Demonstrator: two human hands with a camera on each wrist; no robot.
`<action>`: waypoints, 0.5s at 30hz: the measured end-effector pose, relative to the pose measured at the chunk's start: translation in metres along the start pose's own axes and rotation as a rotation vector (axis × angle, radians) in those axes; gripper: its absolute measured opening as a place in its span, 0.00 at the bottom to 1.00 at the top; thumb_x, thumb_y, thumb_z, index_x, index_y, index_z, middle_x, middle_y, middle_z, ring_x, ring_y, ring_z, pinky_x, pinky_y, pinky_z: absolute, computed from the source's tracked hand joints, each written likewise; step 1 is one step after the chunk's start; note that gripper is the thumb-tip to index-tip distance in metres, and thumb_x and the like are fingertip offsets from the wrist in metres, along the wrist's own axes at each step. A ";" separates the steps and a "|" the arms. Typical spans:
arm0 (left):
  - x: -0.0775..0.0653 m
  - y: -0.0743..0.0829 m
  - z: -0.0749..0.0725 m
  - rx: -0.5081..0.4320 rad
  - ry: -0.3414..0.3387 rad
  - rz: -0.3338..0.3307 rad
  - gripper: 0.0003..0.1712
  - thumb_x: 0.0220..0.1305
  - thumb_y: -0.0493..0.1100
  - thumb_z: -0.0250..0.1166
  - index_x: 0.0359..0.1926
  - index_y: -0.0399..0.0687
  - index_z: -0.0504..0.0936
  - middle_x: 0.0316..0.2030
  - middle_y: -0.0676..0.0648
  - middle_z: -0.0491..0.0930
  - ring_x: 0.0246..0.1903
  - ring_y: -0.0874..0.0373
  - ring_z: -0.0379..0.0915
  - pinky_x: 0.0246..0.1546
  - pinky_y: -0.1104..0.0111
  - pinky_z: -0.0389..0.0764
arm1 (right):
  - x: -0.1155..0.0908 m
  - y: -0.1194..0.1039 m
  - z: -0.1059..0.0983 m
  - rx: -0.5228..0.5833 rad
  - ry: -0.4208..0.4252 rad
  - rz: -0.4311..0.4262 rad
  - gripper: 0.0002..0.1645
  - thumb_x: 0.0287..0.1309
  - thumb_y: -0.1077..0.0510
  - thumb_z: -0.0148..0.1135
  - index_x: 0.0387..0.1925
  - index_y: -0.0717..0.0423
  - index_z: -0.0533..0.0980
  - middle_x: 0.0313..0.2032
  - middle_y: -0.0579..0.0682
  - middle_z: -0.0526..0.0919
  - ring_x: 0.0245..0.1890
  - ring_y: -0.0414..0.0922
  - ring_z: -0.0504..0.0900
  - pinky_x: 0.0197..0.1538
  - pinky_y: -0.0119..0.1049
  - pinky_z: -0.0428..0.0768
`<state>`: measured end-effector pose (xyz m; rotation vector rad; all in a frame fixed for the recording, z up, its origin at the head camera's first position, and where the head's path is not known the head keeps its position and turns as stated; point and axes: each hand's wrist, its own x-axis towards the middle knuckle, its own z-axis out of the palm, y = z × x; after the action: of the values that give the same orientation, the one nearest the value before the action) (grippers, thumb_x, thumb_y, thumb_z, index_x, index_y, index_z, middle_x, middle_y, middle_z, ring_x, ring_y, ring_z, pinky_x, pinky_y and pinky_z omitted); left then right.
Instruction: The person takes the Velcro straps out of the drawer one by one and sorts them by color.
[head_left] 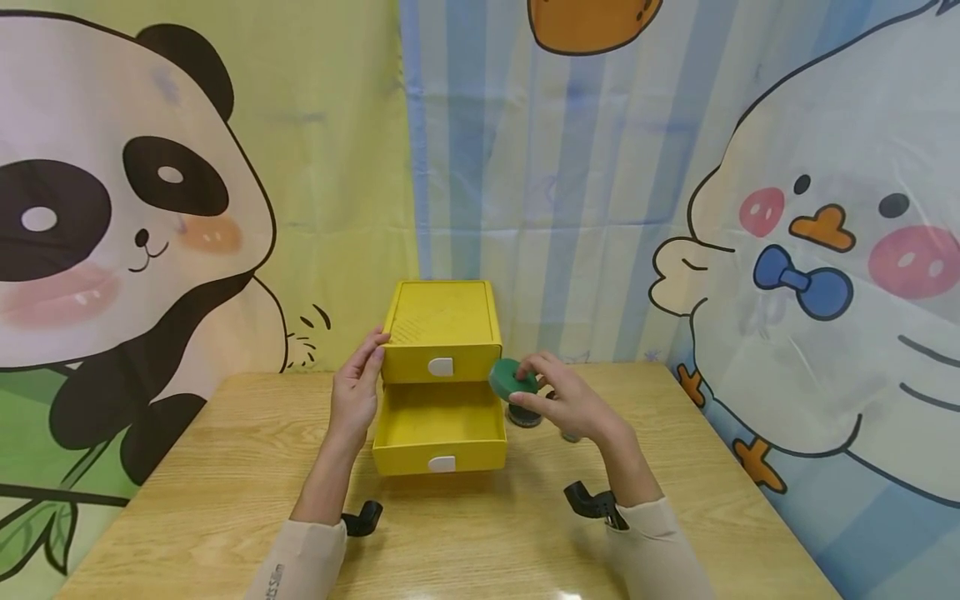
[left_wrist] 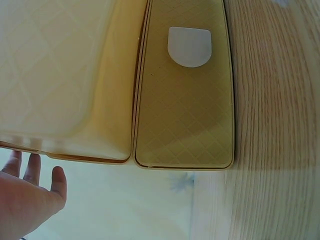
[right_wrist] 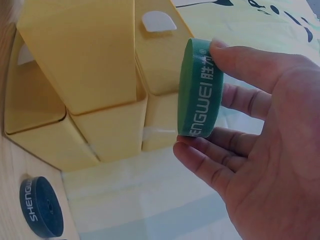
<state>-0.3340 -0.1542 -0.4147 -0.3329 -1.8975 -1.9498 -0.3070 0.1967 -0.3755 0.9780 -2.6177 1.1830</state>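
Observation:
A yellow drawer cabinet stands on the table with its middle drawer pulled out; no contents show inside it. The top drawer is closed, and so is the bottom drawer beneath the extended one. My left hand touches the cabinet's left side near the top drawer, fingers fairly straight. To the right of the cabinet, my right hand pinches a green tape roll marked SHENGWEI between thumb and fingers. The roll is raised above the table, beside the top drawer's right edge.
A dark tape roll lies on the wooden table to the right of the cabinet, below my right hand. Another small round thing is partly hidden by that hand. A printed curtain hangs right behind the table.

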 end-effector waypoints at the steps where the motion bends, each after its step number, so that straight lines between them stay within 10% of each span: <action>1: 0.000 0.000 0.000 0.001 0.000 0.001 0.23 0.81 0.53 0.54 0.68 0.52 0.80 0.77 0.56 0.66 0.78 0.62 0.57 0.72 0.79 0.66 | 0.000 0.001 0.000 0.006 -0.004 0.005 0.13 0.73 0.46 0.64 0.52 0.46 0.75 0.60 0.52 0.75 0.54 0.53 0.78 0.49 0.46 0.86; 15: -0.002 0.003 0.001 0.007 -0.013 -0.013 0.23 0.81 0.53 0.54 0.69 0.52 0.79 0.79 0.53 0.64 0.79 0.61 0.54 0.74 0.76 0.64 | -0.002 0.012 -0.006 -0.028 0.002 0.006 0.14 0.72 0.47 0.66 0.51 0.48 0.77 0.51 0.48 0.80 0.53 0.47 0.79 0.62 0.56 0.81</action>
<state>-0.3307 -0.1527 -0.4129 -0.3331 -1.9186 -1.9531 -0.3134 0.2084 -0.3797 0.9645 -2.6301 1.1443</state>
